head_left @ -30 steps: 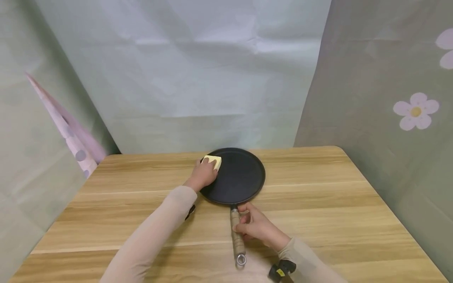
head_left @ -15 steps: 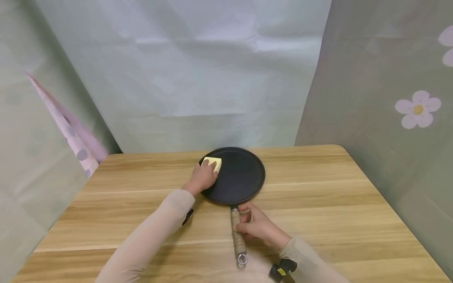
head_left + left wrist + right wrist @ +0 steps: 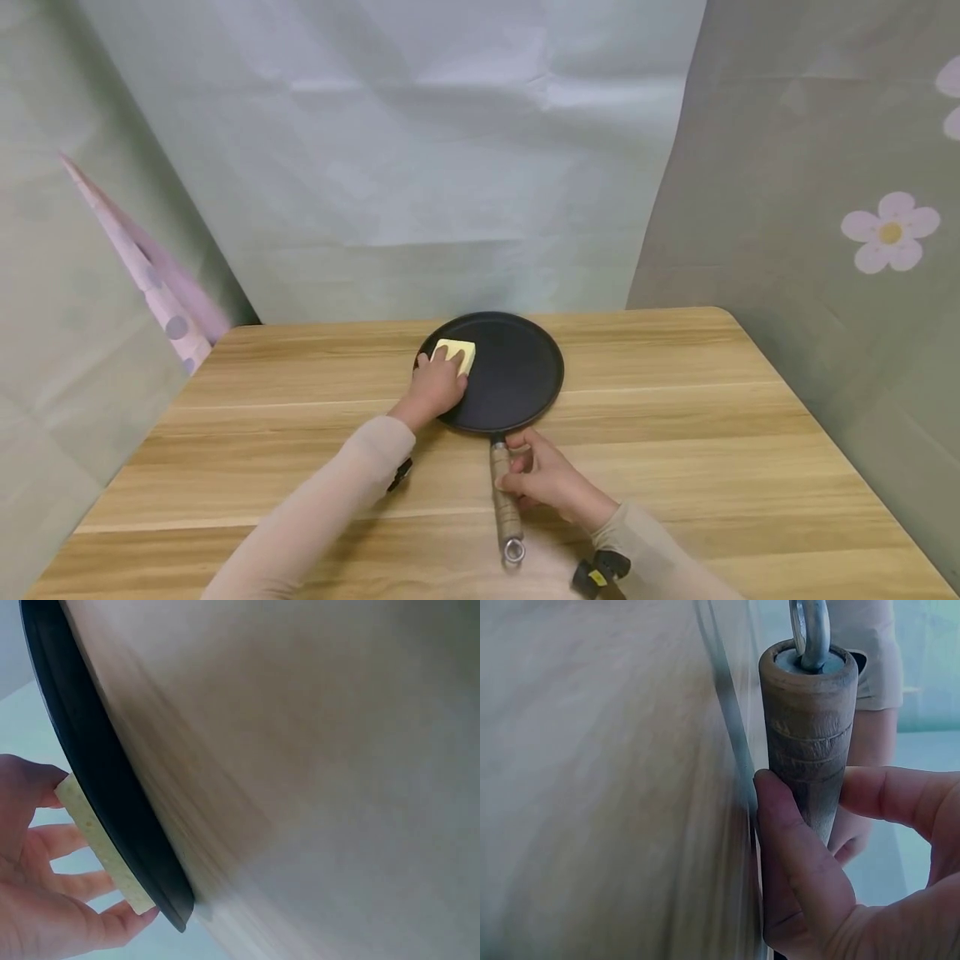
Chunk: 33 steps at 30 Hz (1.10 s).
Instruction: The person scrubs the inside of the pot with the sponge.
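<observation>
A round, shallow black pan [image 3: 510, 375] lies on the wooden table with its handle [image 3: 506, 508] pointing toward me. My left hand [image 3: 437, 387] grips a pale yellow sponge [image 3: 455, 351] against the left part of the pan's surface. In the left wrist view, fingers and thumb hold the sponge [image 3: 105, 847] by its edges, and its face lies flat on the pan [image 3: 112, 765]. My right hand [image 3: 551, 479] pinches the wood-coloured handle near the pan. The right wrist view shows thumb and fingers on either side of the handle [image 3: 810, 727], which ends in a metal ring.
The wooden table [image 3: 675, 450] extends to both sides of the pan. Behind it hangs a pale fabric backdrop [image 3: 450, 167], and a flower-printed cloth [image 3: 795, 208] hangs on the right. A dark strap device [image 3: 602, 572] sits at my right wrist.
My left hand and the sponge shift slightly toward me and to the right over the pan. The right hand stays at the handle, and the pan barely moves.
</observation>
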{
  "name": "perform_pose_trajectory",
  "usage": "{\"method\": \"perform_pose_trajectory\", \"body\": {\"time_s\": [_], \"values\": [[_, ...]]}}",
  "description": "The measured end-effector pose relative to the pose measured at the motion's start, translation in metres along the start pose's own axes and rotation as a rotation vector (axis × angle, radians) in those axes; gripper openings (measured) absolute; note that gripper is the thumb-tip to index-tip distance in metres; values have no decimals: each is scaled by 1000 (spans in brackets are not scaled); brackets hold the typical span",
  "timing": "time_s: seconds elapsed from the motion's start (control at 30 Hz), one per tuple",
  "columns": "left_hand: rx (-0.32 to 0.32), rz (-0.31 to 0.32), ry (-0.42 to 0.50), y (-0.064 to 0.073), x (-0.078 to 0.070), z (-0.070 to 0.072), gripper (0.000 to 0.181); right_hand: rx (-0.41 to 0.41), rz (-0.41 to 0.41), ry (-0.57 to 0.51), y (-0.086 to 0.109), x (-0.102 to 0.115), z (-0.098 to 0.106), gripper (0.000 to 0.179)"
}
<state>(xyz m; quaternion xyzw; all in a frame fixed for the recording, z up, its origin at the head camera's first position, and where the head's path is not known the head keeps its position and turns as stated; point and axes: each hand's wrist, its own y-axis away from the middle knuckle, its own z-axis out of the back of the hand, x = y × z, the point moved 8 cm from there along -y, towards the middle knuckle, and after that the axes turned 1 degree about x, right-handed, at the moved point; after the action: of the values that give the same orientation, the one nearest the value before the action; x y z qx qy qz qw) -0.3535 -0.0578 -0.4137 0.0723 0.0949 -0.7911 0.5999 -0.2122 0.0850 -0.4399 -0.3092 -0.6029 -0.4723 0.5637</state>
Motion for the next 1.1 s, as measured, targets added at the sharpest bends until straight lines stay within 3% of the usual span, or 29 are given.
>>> {"method": "perform_pose_trajectory", "body": {"time_s": [0.5,1.1], "values": [[-8,-13,-6,9,-24,-3,46,14,23,24,-1,3,0,45],[47,-181,10,14,-75,-11,46,20,37,47,-2,6,-2,43]]}}
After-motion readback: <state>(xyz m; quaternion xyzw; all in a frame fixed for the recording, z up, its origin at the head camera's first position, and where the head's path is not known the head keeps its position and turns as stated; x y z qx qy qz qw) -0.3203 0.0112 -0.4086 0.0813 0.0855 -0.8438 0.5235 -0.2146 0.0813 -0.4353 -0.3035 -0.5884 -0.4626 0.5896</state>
